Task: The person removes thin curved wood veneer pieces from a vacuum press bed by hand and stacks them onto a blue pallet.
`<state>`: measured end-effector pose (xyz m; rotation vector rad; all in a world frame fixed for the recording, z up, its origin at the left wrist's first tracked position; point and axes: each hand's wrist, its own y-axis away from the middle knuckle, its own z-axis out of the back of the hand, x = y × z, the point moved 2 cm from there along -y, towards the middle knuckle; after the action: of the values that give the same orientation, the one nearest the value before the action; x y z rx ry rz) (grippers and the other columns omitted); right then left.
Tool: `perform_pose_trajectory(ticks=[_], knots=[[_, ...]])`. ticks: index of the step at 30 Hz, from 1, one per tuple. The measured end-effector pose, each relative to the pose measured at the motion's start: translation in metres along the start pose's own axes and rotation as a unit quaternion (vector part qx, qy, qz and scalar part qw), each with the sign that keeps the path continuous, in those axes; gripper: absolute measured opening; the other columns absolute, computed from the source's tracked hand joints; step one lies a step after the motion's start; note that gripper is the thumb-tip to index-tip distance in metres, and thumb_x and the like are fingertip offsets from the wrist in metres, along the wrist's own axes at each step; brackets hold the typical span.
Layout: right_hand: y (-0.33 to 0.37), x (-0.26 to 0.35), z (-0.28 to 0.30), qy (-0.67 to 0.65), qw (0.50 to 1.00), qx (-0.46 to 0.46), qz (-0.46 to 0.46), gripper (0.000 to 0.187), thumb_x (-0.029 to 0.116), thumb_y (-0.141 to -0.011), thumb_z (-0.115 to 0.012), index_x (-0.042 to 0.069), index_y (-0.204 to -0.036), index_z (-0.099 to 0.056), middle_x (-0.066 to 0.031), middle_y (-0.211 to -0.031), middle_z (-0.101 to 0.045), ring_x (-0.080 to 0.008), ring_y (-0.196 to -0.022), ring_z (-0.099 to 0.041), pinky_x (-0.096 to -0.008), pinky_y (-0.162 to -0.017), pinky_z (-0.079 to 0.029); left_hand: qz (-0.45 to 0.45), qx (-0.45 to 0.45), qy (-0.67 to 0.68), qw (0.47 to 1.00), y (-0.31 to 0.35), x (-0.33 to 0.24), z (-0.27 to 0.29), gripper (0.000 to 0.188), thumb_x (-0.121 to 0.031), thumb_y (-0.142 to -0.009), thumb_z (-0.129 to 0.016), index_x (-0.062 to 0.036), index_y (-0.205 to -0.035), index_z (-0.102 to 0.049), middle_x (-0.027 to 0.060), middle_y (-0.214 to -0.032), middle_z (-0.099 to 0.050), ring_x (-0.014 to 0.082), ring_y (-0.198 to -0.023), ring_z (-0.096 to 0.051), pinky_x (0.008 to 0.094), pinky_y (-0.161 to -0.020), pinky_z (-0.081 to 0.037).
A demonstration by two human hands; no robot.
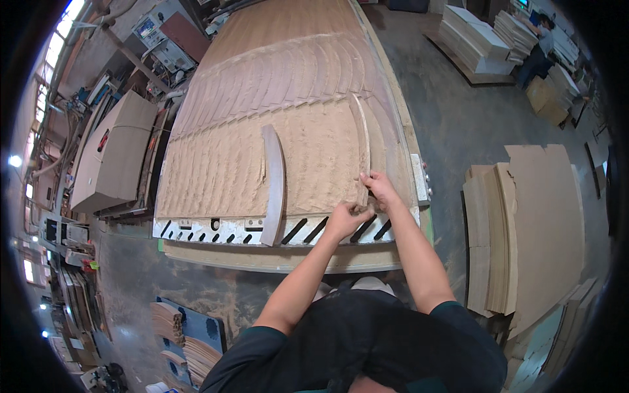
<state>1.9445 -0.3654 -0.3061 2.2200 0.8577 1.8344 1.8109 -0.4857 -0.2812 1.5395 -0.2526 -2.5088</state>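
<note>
A narrow curved wooden strip (363,134) stands on its edge at the right side of a sawdust-covered cutting bed (314,147). My right hand (381,188) is closed around its near part, thumb and fingers pinching it. Just below, my left hand (348,220) is at the strip's near end with its fingers curled together; what lies between them is too small to tell. To the left of my hands, a loose curved wooden piece (274,187) lies across the bed and overhangs its slotted white front edge (298,230). Rows of cut curved pieces (275,78) fill the bed farther back.
Large flat panels (547,229) lean in a stack on the right. Board stacks (475,39) and another person (542,46) are at the far right. A wrapped stack (118,154) and a control cabinet (157,39) stand left. Curved pieces (200,357) are piled at lower left.
</note>
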Motion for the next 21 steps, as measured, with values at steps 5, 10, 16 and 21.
perform_pose_trajectory(ticks=[5, 10, 16, 21], knots=[[-0.013, -0.019, -0.011, 0.199, 0.975, -0.084, 0.047, 0.028, 0.023, -0.107, -0.069, -0.002, -0.119, -0.076, -0.0086, -0.100, -0.077, -0.0181, -0.090, -0.071, -0.0362, -0.081, -0.055, 0.024, -0.018, -0.095, 0.995, 0.020, 0.017, 0.041, 0.040, -0.042, -0.092, -0.077, -0.0062, -0.108, -0.082, 0.0221, -0.101, -0.079, 0.0402, -0.099, -0.076, 0.0478, -0.088, -0.059], [0.005, -0.021, -0.040, 0.246, 0.958, -0.137, 0.054, 0.027, 0.020, -0.107, -0.066, -0.004, -0.117, -0.074, -0.0103, -0.101, -0.077, -0.0201, -0.090, -0.072, -0.0396, -0.082, -0.056, 0.030, -0.044, -0.129, 0.990, 0.050, 0.026, 0.108, 0.033, -0.042, -0.092, -0.077, -0.0133, -0.107, -0.084, 0.0197, -0.100, -0.079, 0.0394, -0.097, -0.076, 0.0485, -0.088, -0.059], [0.020, -0.028, -0.074, 0.246, 0.931, -0.262, 0.057, 0.027, 0.022, -0.107, -0.064, -0.003, -0.113, -0.070, -0.0135, -0.090, -0.073, -0.0274, -0.082, -0.070, -0.0431, -0.078, -0.054, 0.049, -0.032, -0.141, 0.988, 0.090, 0.034, 0.184, 0.035, -0.040, -0.092, -0.079, -0.0090, -0.107, -0.083, 0.0189, -0.108, -0.079, 0.0381, -0.105, -0.075, 0.0477, -0.092, -0.058], [0.022, -0.044, -0.084, 0.244, 0.878, -0.389, 0.136, 0.030, 0.020, -0.106, -0.064, -0.006, -0.120, -0.068, -0.0176, -0.096, -0.074, -0.0286, -0.088, -0.070, -0.0409, -0.083, -0.055, 0.000, -0.093, -0.051, 0.994, 0.095, 0.079, 0.222, 0.041, -0.035, -0.093, -0.076, -0.0083, -0.124, -0.077, 0.0185, -0.121, -0.076, 0.0388, -0.113, -0.072, 0.0479, -0.098, -0.057]])
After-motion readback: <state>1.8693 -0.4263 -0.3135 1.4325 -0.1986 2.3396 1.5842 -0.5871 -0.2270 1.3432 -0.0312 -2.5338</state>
